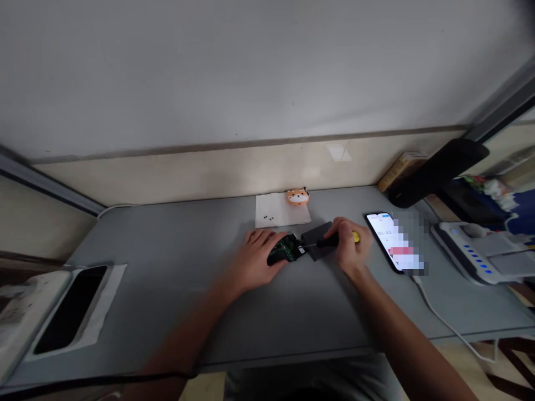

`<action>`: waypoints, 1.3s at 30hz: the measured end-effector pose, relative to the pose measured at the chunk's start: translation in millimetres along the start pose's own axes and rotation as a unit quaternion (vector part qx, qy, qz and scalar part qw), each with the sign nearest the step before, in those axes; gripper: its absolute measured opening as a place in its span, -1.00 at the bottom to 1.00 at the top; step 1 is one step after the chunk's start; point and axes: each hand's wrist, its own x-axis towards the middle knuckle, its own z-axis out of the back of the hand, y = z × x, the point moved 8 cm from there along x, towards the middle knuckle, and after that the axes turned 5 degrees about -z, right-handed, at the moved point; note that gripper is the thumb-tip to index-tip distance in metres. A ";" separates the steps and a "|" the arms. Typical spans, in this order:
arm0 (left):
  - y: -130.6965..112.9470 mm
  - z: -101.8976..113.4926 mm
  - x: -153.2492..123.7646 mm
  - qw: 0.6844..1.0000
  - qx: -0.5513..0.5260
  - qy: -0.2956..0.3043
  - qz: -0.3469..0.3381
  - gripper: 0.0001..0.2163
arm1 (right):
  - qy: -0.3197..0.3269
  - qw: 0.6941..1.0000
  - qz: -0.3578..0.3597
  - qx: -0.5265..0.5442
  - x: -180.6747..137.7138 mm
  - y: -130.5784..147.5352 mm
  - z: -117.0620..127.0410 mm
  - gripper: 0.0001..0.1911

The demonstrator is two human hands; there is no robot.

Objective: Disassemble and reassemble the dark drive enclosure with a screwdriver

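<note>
A green circuit board (283, 252) lies on the grey table, gripped along its left side by my left hand (259, 259), thumb at the near edge and fingers over the far edge. In my right hand (350, 245) is a screwdriver (330, 241) with a black and yellow handle. Its thin shaft points left, and the tip meets the board's right end near a small white label; exact contact is too small to tell. Under the screwdriver lies a flat dark grey panel (317, 234), beside the board. Several tiny dark screws (268, 218) rest on a white paper (276, 205) behind my left hand.
An orange animal-faced case (297, 196) sits on the paper. To the right lie a lit phone (390, 239) with a cable (438, 317) and a power strip (472, 253). A black cylinder (438, 172) leans behind them. A dark phone (73, 306) lies at left.
</note>
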 end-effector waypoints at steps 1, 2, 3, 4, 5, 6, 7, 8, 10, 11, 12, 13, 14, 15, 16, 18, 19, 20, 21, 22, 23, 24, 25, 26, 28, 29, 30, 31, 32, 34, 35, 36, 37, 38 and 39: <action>-1.5 -0.8 0.6 1.000 0.010 0.001 -0.001 -0.51 | 0.013 1.000 0.010 -0.005 -1.2 2.6 -3.7 -0.47; -2.8 -1.0 1.0 1.000 0.017 0.000 -0.003 -0.52 | 0.028 0.999 0.019 -0.010 -2.3 4.9 -7.3 -0.47; -3.8 -0.8 1.3 1.000 0.021 -0.001 -0.006 -0.53 | 0.042 0.999 0.028 -0.017 -3.3 6.7 -10.6 -0.47; -4.5 -0.5 1.4 1.000 0.023 -0.002 -0.008 -0.53 | 0.055 0.998 0.035 -0.026 -4.1 7.8 -13.5 -0.47; -5.0 -0.1 1.4 1.000 0.025 -0.005 -0.009 -0.53 | 0.066 0.996 0.040 -0.034 -4.6 8.3 -15.7 -0.47; -5.3 0.1 1.3 1.000 0.027 -0.008 -0.009 -0.54 | 0.073 0.995 0.045 -0.041 -5.1 8.4 -17.2 -0.46; -5.4 0.1 1.1 0.999 0.033 -0.011 -0.008 -0.54 | 0.074 0.995 0.051 -0.044 -5.3 8.3 -17.7 -0.46; -5.8 -0.1 0.8 0.999 0.042 -0.014 -0.006 -0.55 | 0.070 0.995 0.058 -0.043 -5.5 8.4 -17.2 -0.45; -6.7 -1.2 0.3 0.998 0.067 -0.019 -0.004 -0.57 | 0.056 0.995 0.073 -0.029 -5.8 8.6 -15.2 -0.45; -7.1 -1.7 0.0 0.997 0.078 -0.020 -0.003 -0.58 | 0.048 0.996 0.077 -0.021 -5.8 8.3 -13.8 -0.46; -7.3 -1.9 -0.2 0.996 0.085 -0.021 -0.001 -0.59 | 0.040 0.996 0.076 -0.013 -5.6 7.5 -12.4 -0.45; -7.1 -1.6 -0.3 0.996 0.087 -0.020 0.000 -0.59 | 0.033 0.997 0.068 -0.006 -5.2 6.1 -11.1 -0.45; -6.6 -0.7 -0.4 0.996 0.084 -0.019 0.002 -0.59 | 0.027 0.998 0.057 0.001 -4.6 4.3 -9.9 -0.45; -5.9 0.6 -0.5 0.997 0.076 -0.014 0.002 -0.58 | 0.021 0.999 0.043 0.009 -4.0 2.5 -8.8 -0.45; -5.5 2.2 -0.4 0.998 0.064 -0.007 -0.001 -0.58 | 0.018 0.999 0.028 0.017 -3.4 0.8 -8.2 -0.45; -5.1 6.8 -0.3 0.999 0.036 0.012 -0.015 -0.56 | 0.023 0.999 0.004 0.034 -3.0 -1.4 -9.5 -0.46; -5.0 9.7 -0.3 0.999 0.023 0.020 -0.024 -0.56 | 0.030 0.999 -0.003 0.038 -3.2 -1.6 -11.3 -0.46; -4.7 12.9 -0.4 0.999 0.014 0.025 -0.032 -0.57 | 0.039 0.998 -0.005 0.040 -3.8 -1.3 -13.7 -0.46; -4.1 16.0 -0.6 0.999 0.009 0.027 -0.038 -0.58 | 0.051 0.998 -0.005 0.039 -4.7 -0.7 -16.8 -0.47; -3.4 18.7 -0.8 0.999 0.008 0.027 -0.042 -0.60 | 0.064 0.997 -0.002 0.037 -5.9 0.1 -20.1 -0.47; -2.8 20.7 -1.2 0.999 0.009 0.027 -0.046 -0.62 | 0.076 0.997 0.000 0.034 -7.3 0.6 -23.4 -0.47; -2.6 21.9 -1.6 0.998 0.010 0.025 -0.050 -0.65 | 0.089 0.995 0.001 0.033 -8.8 0.9 -26.7 -0.47; -2.9 22.5 -2.2 0.998 0.012 0.023 -0.056 -0.68 | 0.100 0.994 0.002 0.032 -10.2 1.1 -29.4 -0.48; -3.9 22.6 -2.8 0.998 0.012 0.022 -0.063 -0.71 | 0.109 0.994 0.002 0.032 -11.4 1.2 -31.3 -0.48; -7.2 21.7 -4.0 0.997 0.009 0.020 -0.080 -0.77 | 0.116 0.993 -0.001 0.034 -12.5 1.1 -32.5 -0.49; -9.0 20.8 -4.5 0.996 0.006 0.019 -0.087 -0.79 | 0.113 0.993 -0.006 0.036 -12.2 0.7 -31.8 -0.49; -10.7 20.0 -4.8 0.996 0.002 0.019 -0.092 -0.80 | 0.105 0.994 -0.012 0.039 -11.4 0.1 -29.9 -0.49; -12.1 19.1 -4.9 0.995 0.000 0.017 -0.096 -0.81 | 0.093 0.994 -0.021 0.043 -10.1 -0.9 -27.3 -0.49; -13.0 18.3 -4.7 0.995 -0.002 0.013 -0.098 -0.82 | 0.080 0.995 -0.030 0.048 -8.6 -2.1 -24.6 -0.50; -13.9 16.5 -4.0 0.995 -0.002 0.000 -0.102 -0.85 | 0.056 0.995 -0.053 0.059 -5.6 -5.4 -19.6 -0.52; -13.9 15.3 -3.5 0.994 -0.003 -0.007 -0.105 -0.86 | 0.047 0.995 -0.064 0.065 -4.4 -7.4 -17.9 -0.53; -13.6 14.2 -3.0 0.994 -0.003 -0.015 -0.108 -0.88 | 0.040 0.994 -0.075 0.071 -3.4 -9.4 -16.8 -0.53; -13.0 13.2 -2.4 0.994 -0.004 -0.024 -0.111 -0.90 | 0.034 0.993 -0.085 0.077 -2.7 -11.5 -16.1 -0.54; -12.5 12.5 -1.9 0.993 -0.005 -0.034 -0.115 -0.91 | 0.029 0.992 -0.093 0.083 -2.2 -13.5 -15.7 -0.54; -12.1 12.1 -1.4 0.992 -0.006 -0.044 -0.120 -0.92 | 0.026 0.991 -0.099 0.087 -2.0 -15.4 -15.7 -0.54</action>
